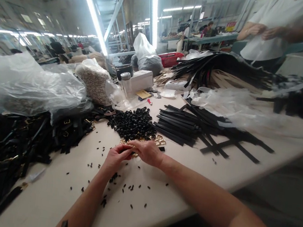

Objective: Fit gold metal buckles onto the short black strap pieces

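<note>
My left hand (120,153) and my right hand (147,152) meet over the table, fingertips pinched together. Whatever lies between the fingers is hidden or too small to name. Just beyond them are gold-coloured metal buckles (160,141) and a heap of small black loops (135,121). Tiny dark pieces (131,187) are scattered on the tabletop around and below my wrists. To the right of the heap lies a stack of black straps (176,124), some crossing one another.
On the left sits a large pile of black straps with gold buckles (64,131), beside clear plastic bags (34,85). A jar (126,81), a white box (142,79) and a red lighter-like object (149,101) stand or lie behind. Plastic sheeting (234,106) covers the right side. A co-worker (276,29) is across the table.
</note>
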A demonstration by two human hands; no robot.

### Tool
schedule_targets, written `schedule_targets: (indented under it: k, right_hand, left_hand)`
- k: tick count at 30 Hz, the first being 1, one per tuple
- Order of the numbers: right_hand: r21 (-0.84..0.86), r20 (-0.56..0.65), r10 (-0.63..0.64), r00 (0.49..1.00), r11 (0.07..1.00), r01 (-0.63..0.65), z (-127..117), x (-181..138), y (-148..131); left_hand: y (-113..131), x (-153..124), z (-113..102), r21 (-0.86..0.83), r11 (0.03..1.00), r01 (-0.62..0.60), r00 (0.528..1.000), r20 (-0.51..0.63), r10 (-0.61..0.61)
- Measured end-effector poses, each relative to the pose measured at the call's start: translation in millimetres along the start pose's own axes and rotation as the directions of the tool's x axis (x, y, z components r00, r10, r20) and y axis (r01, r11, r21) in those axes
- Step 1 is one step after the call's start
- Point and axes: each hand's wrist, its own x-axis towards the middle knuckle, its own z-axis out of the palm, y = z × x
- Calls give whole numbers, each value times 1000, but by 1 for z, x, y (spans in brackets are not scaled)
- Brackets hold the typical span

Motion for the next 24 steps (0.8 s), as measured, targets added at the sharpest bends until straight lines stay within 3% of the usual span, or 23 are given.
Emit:
schedule_targets:
  k: [4, 10, 15, 19, 24]
  right_hand:
    - [6, 10, 47, 999, 999, -47, -4, 1, -2]
    - [-49, 69, -7, 998, 999, 11, -6, 1, 0]
    - [-141, 22, -6, 1000, 990, 9, -10, 1, 4]
    - [-137, -53, -6, 999, 991, -1, -12, 3, 15]
    - [-89, -216, 70, 974, 992, -91, -16, 7, 37]
  left_hand:
    - [3, -1, -2, 11, 998, -54, 998, -35, 55]
    - [1, -1, 1, 6, 994, -110, 994, 1, 110]
    - [9, 0, -6, -11, 988, -156, 985, -81, 154]
    - [19, 8, -30, -18, 983, -182, 969, -174, 176]
    - [21, 9, -80, 71, 971, -228, 921, -307, 238]
